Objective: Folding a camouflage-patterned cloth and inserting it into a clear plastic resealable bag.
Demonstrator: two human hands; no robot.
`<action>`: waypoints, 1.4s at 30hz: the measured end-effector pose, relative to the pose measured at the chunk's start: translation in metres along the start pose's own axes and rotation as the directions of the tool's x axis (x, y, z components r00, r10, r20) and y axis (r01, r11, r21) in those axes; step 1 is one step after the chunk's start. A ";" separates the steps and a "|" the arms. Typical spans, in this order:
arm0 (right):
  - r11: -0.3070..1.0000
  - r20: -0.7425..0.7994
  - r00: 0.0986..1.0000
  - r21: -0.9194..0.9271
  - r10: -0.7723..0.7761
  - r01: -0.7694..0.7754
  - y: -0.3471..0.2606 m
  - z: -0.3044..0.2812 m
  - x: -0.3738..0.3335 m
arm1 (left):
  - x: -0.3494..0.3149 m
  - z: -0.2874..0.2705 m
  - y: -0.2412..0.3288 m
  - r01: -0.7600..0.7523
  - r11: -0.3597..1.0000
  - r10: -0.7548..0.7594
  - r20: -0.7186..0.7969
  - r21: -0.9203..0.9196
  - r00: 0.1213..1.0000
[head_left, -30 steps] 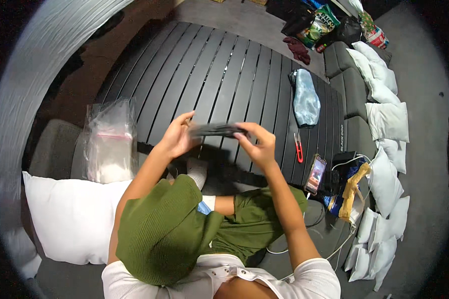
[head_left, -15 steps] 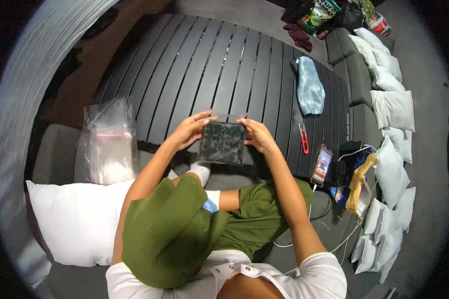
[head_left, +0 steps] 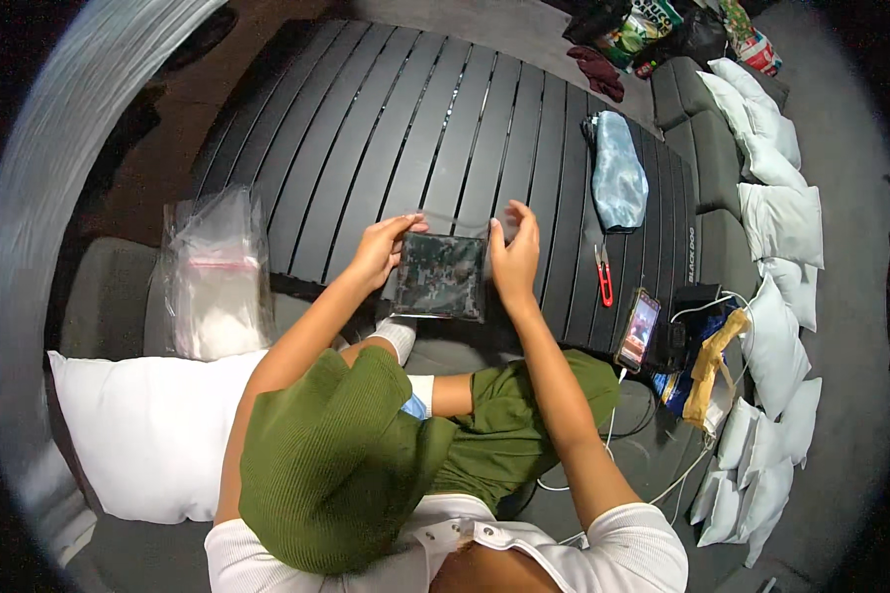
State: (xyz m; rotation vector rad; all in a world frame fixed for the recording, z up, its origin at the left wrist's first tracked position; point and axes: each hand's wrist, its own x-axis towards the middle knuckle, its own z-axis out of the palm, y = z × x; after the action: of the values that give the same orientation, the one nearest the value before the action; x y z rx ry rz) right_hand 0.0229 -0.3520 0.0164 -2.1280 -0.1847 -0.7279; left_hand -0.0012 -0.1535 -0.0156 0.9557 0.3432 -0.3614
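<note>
A flat, square, dark camouflage-patterned item [head_left: 441,275] sits inside a clear plastic bag in front of me, above my lap near the table's front edge. I cannot make out what kind of item it is. My left hand [head_left: 386,249] grips the bag's upper left corner between thumb and fingers. Beside its right edge is my right hand [head_left: 516,259], thumb and fingers apart and pointing up; whether the thumb touches the bag is unclear. The bag's clear upper flap rises above the dark item.
Clear plastic bags [head_left: 218,287] lie left, above a white pillow [head_left: 148,435]. On the slatted dark table [head_left: 366,128] are a light-blue cloth bundle [head_left: 618,173] and red-handled thread snips [head_left: 604,277]. A phone [head_left: 639,331] with cables stands right, near several small white pillows [head_left: 781,227].
My right hand has come off the bag's upper right corner, and its fingers have spread upward. The left hand keeps its grip at the upper left corner.
</note>
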 end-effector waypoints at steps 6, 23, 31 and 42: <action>0.888 0.321 0.835 0.053 -0.448 0.456 -0.052 0.018 -0.002 | -0.005 0.007 0.003 -0.045 0.999 0.043 -0.096 -0.022 0.994; 0.974 0.476 0.853 0.160 -0.216 0.158 -0.030 0.060 0.011 | -0.003 0.005 -0.002 -0.213 0.959 0.215 0.008 0.185 0.977; 0.993 0.245 0.969 0.097 0.037 -0.062 -0.014 0.054 0.020 | -0.007 0.014 0.005 -0.242 0.945 0.237 0.052 0.219 0.970; 0.863 0.388 0.797 -0.012 -0.462 0.506 -0.049 0.042 0.020 | -0.005 0.009 0.000 -0.293 0.938 0.299 -0.007 0.187 0.954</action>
State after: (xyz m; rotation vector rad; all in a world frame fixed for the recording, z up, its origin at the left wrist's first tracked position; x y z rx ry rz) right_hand 0.0391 -0.2919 0.0421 -2.3400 -0.9507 -0.6146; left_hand -0.0046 -0.1601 -0.0082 1.1792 0.1949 -0.1003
